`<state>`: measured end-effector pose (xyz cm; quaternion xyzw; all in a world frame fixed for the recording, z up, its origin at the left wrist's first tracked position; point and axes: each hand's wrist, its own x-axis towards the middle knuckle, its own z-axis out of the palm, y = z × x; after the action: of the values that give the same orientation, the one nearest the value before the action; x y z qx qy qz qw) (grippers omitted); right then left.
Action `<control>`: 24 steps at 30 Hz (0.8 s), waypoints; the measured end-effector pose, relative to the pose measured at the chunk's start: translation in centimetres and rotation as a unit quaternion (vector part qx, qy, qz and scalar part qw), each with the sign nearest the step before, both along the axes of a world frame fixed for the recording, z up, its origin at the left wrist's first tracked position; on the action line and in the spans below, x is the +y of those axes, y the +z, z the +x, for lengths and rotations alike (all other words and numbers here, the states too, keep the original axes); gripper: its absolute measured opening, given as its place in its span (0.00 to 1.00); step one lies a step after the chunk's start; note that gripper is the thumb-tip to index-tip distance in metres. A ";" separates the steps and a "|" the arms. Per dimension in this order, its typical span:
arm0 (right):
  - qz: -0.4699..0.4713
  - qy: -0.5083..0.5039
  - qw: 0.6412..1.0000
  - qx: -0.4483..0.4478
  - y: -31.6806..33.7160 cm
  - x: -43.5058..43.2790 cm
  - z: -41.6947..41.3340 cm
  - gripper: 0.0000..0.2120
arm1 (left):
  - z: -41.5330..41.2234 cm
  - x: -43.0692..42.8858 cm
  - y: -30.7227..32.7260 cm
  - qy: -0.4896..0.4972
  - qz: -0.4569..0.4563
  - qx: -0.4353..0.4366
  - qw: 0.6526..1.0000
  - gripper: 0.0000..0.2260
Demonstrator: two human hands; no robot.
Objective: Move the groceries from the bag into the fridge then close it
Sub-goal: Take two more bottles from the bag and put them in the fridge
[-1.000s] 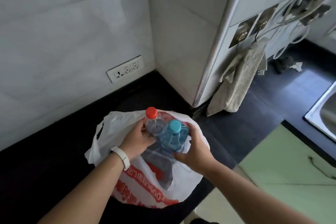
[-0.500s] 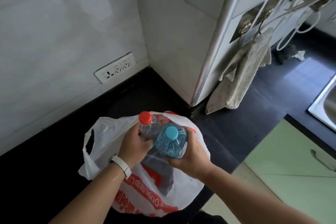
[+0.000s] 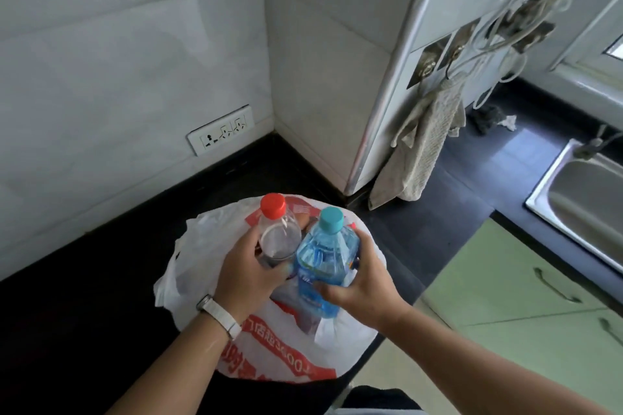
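Far left, a wall socket (image 3: 220, 134) sits just above the black counter (image 3: 84, 296), where a white bag (image 3: 195, 246) with red print lies slumped, its mouth open upward

My left hand (image 3: 247, 266), a white band (image 3: 220, 313) at the wrist, has its fingers wrapped round the body of the red-capped bottle (image 3: 278, 232), clear plastic with dark liquid low inside, held upright over the bag's mouth

Touching it on the right is the blue bottle (image 3: 322, 259), teal cap up, clamped in my right hand (image 3: 360, 286) with the thumb across the label and the fingers behind

One bottle to each hand, I judge, so that both travel in a single trip; gripping the bodies rather than the caps keeps them from swinging or slipping

Their bases are hidden behind my hands, so I cannot tell whether they are fully free of the bag

A dark shape shows in the bag beneath them; what it is I cannot say

Further right a towel (image 3: 418, 158) hangs from a hook on the tiled pillar, and a steel sink (image 3: 580, 192) is set into the counter

The fridge is out of view, so the carry is yet to come
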<state>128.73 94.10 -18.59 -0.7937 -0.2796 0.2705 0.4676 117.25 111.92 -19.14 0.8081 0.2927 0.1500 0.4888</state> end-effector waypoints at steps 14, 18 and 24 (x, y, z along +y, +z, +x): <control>0.233 -0.152 0.959 -0.044 9.3 -6.8 -7.8 0.44 | -3.9 -6.2 9.0 -0.157 0.030 -0.218 0.963 0.22; 0.269 -0.210 0.939 -0.047 10.1 -10.5 -10.5 0.45 | -4.3 -9.5 10.2 -0.217 0.015 -0.224 0.950 0.22; 0.290 -0.282 0.913 -0.053 11.2 -17.9 -14.4 0.41 | -4.5 -16.6 10.8 -0.288 -0.014 -0.201 0.936 0.22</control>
<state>114.37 76.22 -7.34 -0.6820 -0.1349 -0.0076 0.7187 112.79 95.30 -8.35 0.8037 -0.0544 0.1581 0.5711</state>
